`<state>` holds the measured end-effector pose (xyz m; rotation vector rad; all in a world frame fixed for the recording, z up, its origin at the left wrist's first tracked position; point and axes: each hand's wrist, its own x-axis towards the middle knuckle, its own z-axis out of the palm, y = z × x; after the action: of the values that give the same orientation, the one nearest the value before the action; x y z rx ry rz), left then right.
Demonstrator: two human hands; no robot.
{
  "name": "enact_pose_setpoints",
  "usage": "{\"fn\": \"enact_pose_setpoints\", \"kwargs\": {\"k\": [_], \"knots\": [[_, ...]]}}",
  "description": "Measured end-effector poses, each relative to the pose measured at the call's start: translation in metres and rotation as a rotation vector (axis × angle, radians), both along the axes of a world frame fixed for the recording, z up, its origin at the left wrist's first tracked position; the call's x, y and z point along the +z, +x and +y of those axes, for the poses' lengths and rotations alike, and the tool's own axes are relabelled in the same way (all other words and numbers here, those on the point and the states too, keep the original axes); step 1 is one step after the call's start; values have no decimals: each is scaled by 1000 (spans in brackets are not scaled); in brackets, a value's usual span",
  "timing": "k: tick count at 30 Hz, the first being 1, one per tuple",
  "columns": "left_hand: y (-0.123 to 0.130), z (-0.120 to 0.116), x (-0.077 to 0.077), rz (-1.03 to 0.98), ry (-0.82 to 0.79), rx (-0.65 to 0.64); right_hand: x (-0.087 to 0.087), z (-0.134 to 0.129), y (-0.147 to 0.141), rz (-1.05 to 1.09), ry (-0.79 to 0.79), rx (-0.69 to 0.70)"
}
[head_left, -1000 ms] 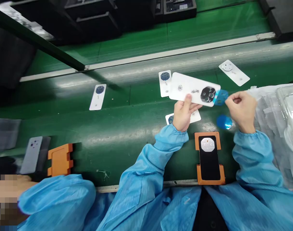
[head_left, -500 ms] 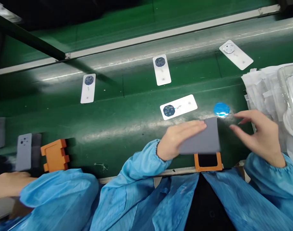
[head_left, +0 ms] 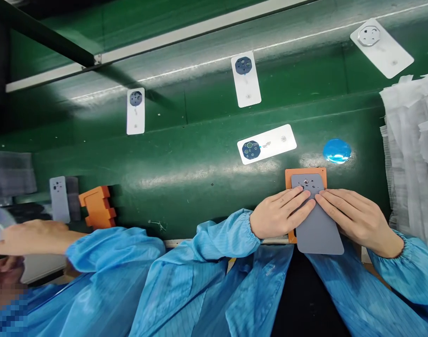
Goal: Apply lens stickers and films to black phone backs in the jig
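A grey phone back panel (head_left: 318, 224) with camera holes at its upper end lies over an orange frame (head_left: 289, 174), its lower end jutting past the table edge. My left hand (head_left: 284, 211) holds the panel's left side, fingertips on its face just below the camera holes. From the right, my right hand (head_left: 354, 217) grips the opposite side, its fingertips close to those of the left. Most of the frame is hidden under the panel and hands. Beyond them lie a shiny blue film disc (head_left: 336, 151) and a white phone back panel (head_left: 270, 144) with a dark camera area.
More white panels lie farther back: one at left (head_left: 136, 112), one in the middle (head_left: 248, 82), one at right (head_left: 381, 48). White sheets (head_left: 410, 140) are stacked at right. At left, a co-worker's hand (head_left: 34, 238) is near a grey panel (head_left: 60, 199) and an orange block (head_left: 99, 207).
The grey panel has turned and come down over the orange frame, which now sits farther onto the table. My right hand has moved from beside the blue disc to the panel. The view has shifted.
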<state>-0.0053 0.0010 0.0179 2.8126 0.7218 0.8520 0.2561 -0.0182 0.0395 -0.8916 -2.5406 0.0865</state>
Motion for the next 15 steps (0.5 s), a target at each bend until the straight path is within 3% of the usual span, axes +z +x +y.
{"fn": "enact_pose_setpoints", "kwargs": {"k": [5,10,15], "knots": [[-5,-2,-5,74,-33,2,0,1,-1,-28,-17,1],[-2,-7,-13,214,-63,107,-11,0,-6,-133,-67,-26],[3,-13,-18,237,-105,157,-21,-6,-12,-174,-195,-84]]}}
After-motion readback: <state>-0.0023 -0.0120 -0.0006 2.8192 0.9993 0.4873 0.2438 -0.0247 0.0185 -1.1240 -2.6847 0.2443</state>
